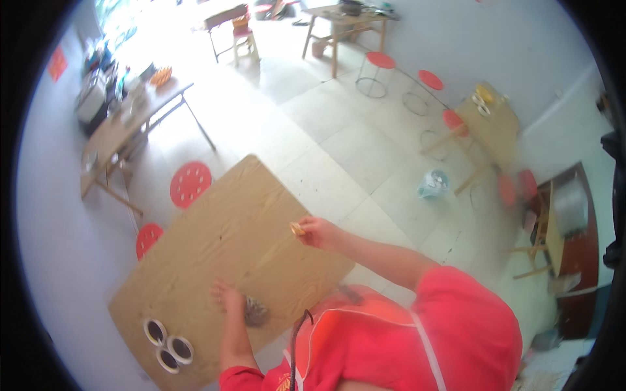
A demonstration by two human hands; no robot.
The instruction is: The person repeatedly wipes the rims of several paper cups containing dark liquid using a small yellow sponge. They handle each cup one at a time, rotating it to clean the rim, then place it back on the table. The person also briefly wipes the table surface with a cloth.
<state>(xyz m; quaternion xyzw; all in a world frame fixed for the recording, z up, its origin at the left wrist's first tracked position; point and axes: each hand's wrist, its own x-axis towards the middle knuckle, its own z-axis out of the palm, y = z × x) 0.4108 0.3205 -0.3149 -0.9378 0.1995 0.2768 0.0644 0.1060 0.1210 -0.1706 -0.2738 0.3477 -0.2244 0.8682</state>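
Note:
A wooden table stands before me. My right hand is raised near the table's right edge and grips a small tan and whitish item, too small to identify. Over the left part of the tabletop, my left hand has its fingers apart and seems to hold nothing; it is a little blurred. Just right of my left wrist lies a dark, bundled grey-brown thing, its kind unclear. White round containers with dark contents sit together at the table's lower left corner.
Red round stools stand beyond the table's far left side. Another table with assorted goods is along the left wall. A bin with a light blue bag stands on the tiled floor at right. More tables and stools line the right wall.

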